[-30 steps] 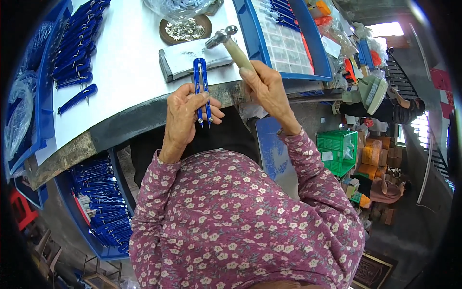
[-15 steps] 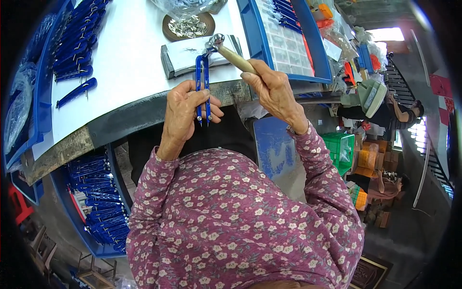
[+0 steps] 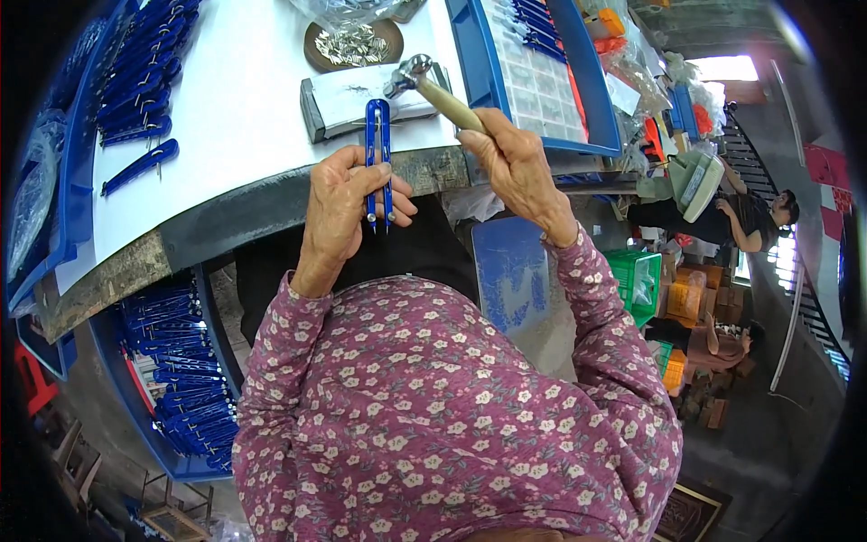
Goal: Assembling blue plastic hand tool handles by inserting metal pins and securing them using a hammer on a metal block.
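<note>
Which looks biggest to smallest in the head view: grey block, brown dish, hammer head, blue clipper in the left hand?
1. grey block
2. blue clipper, long but thin
3. brown dish, near the clipper in extent; unsure, it sits farther away
4. hammer head

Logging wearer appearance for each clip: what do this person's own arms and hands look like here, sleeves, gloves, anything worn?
Both arms wear long purple sleeves printed with small white flowers, reaching to the wrists. The left hand and right hand are bare: no gloves. No ring, watch or bracelet shows from this view.
</note>
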Motion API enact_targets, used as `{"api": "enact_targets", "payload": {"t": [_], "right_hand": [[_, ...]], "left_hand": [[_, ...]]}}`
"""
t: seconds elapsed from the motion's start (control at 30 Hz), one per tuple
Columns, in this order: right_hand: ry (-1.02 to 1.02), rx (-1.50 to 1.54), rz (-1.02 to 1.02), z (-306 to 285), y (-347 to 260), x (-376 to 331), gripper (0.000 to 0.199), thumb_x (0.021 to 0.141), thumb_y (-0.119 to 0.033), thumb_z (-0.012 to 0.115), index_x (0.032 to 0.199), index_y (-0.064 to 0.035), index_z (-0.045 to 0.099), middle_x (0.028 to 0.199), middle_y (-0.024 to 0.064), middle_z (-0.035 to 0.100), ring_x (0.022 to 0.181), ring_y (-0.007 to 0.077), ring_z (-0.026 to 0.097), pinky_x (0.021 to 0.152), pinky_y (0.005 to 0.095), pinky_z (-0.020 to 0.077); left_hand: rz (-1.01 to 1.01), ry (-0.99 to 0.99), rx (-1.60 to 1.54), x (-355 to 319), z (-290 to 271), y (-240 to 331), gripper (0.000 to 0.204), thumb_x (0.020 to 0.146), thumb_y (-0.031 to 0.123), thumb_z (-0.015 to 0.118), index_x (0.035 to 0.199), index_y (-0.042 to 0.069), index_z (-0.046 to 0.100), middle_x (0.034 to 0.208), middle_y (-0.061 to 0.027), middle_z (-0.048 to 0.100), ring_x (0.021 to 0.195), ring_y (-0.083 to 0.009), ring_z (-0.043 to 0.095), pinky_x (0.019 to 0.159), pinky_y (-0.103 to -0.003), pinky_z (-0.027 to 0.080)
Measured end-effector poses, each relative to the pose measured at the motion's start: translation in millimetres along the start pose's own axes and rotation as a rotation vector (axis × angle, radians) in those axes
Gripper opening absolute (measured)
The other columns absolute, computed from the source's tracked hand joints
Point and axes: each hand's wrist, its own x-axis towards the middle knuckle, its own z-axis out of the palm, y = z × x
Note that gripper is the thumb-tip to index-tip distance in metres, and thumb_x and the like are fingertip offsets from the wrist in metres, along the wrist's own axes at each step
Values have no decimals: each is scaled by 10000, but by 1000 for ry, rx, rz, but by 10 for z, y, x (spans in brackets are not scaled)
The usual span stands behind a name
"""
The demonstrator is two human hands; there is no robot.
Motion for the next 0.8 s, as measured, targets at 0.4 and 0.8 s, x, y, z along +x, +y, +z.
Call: {"api": "enact_targets", "payload": {"t": [0.4,0.8], "right_hand": [[-109,1079,568,163,23,43,326,907,-302,463,899,12,547,548,32,486,358,51,363,315,191,274],[278,18,-49,96,-218,219,190,874,-157,518,856,19,589,730,94,577,646,201,556,591,281,440]], "left_hand": [[5,2,8,-29,25,-17,156,854,102,484,896,-47,464,732,-200,609,538,-188,620,465,-252,529],[21,-108,102,-73,174,78,162,870,106,464,934,-42,455,755,-184,600,559,-184,611,495,-253,521]]}}
